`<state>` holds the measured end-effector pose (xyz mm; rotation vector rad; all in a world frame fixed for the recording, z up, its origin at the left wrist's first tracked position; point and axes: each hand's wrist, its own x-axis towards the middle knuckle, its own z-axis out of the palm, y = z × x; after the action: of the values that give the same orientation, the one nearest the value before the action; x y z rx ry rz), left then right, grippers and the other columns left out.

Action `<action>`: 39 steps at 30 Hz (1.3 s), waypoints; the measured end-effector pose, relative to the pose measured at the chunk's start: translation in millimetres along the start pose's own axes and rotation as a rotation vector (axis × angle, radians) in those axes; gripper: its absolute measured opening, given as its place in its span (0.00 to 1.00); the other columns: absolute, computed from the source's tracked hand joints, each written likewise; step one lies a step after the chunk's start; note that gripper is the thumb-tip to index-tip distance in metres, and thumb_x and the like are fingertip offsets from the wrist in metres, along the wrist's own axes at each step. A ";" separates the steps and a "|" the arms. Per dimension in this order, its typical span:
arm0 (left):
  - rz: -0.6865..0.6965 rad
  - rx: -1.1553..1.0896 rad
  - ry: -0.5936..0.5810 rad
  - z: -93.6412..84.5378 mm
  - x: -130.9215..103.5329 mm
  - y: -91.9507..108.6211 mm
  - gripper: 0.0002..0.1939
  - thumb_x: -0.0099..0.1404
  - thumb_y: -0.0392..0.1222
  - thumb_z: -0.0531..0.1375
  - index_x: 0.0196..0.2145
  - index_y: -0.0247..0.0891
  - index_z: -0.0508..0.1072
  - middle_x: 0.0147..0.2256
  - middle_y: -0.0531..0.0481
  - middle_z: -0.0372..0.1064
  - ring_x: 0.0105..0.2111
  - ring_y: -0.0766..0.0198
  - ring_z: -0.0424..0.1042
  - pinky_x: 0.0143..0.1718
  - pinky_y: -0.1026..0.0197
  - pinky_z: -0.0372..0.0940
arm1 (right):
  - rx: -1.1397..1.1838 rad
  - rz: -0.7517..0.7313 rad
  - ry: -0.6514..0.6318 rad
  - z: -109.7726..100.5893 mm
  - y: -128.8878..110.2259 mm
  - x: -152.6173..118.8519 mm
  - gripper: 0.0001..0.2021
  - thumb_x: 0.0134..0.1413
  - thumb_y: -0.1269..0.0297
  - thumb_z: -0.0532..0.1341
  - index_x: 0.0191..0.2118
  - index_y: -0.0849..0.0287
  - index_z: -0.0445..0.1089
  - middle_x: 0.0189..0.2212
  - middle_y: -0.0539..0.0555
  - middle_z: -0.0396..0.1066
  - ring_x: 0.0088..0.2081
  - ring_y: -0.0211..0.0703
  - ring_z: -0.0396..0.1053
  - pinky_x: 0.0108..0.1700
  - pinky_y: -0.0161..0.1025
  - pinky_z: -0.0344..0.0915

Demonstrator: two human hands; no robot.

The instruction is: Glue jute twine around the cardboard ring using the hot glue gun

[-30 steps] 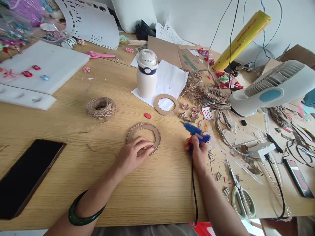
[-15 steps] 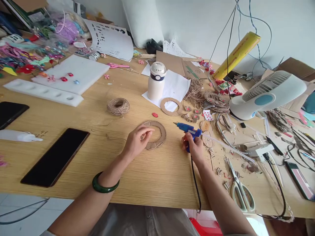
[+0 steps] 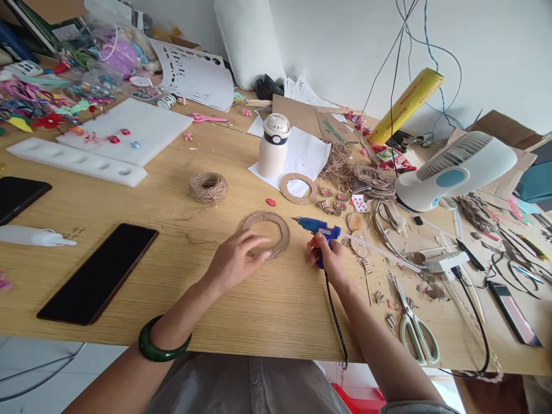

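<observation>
A blue hot glue gun (image 3: 321, 227) is gripped in my right hand (image 3: 330, 256), its nozzle aimed left toward a cardboard ring (image 3: 282, 230). A clear glue stick (image 3: 379, 250) trails from the gun's back, and a black cord hangs from its handle. My left hand (image 3: 237, 259) hovers at the ring's lower left, fingers apart and holding nothing; it hides part of the ring. Thin twine lies along the ring's edge. Behind my left hand sits a ball of jute twine (image 3: 209, 188), with a loose strand running toward the ring.
Behind the ring are a small red piece (image 3: 270, 202), a second cardboard ring (image 3: 297, 195) and a white bottle (image 3: 273, 149). Scissors (image 3: 416, 328), a white fan (image 3: 457, 169) and scraps crowd the right. A large black phone (image 3: 99, 273) lies at left.
My left hand has drawn back slightly toward me and its fingers have spread. My right hand has brought the glue gun a little to the left, nearer the ring.
</observation>
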<state>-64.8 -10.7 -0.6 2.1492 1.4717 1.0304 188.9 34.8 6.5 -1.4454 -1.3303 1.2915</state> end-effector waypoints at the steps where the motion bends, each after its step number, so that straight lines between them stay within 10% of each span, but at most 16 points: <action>1: 0.033 0.046 -0.048 1.2 -0.6 0.1 0.15 0.66 0.43 0.65 0.51 0.44 0.75 0.49 0.48 0.75 0.49 0.57 0.74 0.51 0.55 0.70 | 0.002 -0.002 -0.009 -1.0 -0.5 1.2 0.26 0.56 0.34 0.57 0.23 0.53 0.67 0.14 0.49 0.66 0.16 0.39 0.62 0.20 0.36 0.58; 4: 0.078 0.159 -0.136 6.8 -2.5 -0.6 0.25 0.61 0.40 0.70 0.55 0.43 0.72 0.51 0.47 0.74 0.51 0.53 0.73 0.53 0.51 0.70 | -0.003 -0.008 -0.036 -5.2 -1.9 2.9 0.26 0.56 0.35 0.58 0.22 0.54 0.66 0.14 0.49 0.66 0.16 0.39 0.62 0.20 0.36 0.58; 16: -0.050 0.144 -0.052 41.8 15.4 13.6 0.04 0.66 0.37 0.65 0.39 0.39 0.75 0.38 0.50 0.74 0.38 0.59 0.75 0.38 0.58 0.69 | -0.159 -0.049 -0.066 -13.1 -1.2 -20.4 0.26 0.59 0.38 0.59 0.23 0.56 0.67 0.14 0.48 0.62 0.16 0.37 0.59 0.20 0.36 0.56; 39: -0.209 0.012 -0.050 42.5 12.2 13.7 0.15 0.60 0.36 0.70 0.42 0.40 0.72 0.39 0.52 0.72 0.39 0.59 0.73 0.39 0.57 0.68 | -0.626 -0.394 -0.009 -21.9 2.4 -34.4 0.16 0.63 0.57 0.61 0.26 0.58 0.68 0.16 0.48 0.63 0.17 0.35 0.58 0.19 0.32 0.57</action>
<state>-22.6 -0.1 -16.4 1.9639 1.6408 0.8891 212.9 2.6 14.4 -1.4578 -2.0182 0.6472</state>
